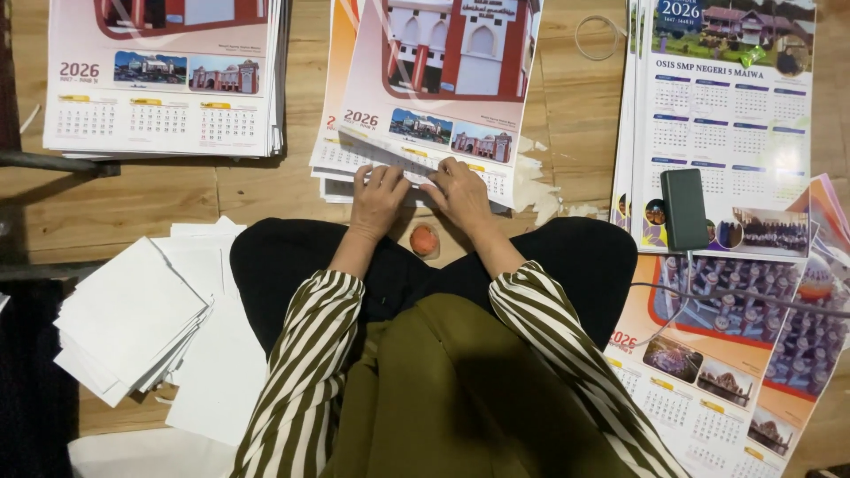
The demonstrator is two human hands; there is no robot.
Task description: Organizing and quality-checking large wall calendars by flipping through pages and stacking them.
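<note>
Surface: a wooden floor [159,190] carries everything; the person sits on it, legs crossed.
Left hand [376,202]: lies flat on the near edge of the middle calendar stack [434,106], fingers spread and pressing down, gripping nothing.
Right hand [460,196]: just beside the left, fingers [440,173] curled onto a pale strip [376,150] that lies across the stack's near edge.
Step in hand: by my reading, squaring and binding the sheets' lower edge under the strip.
Next move calls for: even pressure along the strip while the sheets stay aligned.
Nearby: an orange round object [425,239] by the knees; white paper pile [133,319] at the left; another calendar stack [164,75] at the far left corner; a dark power bank [683,209] on calendars at the right.
</note>
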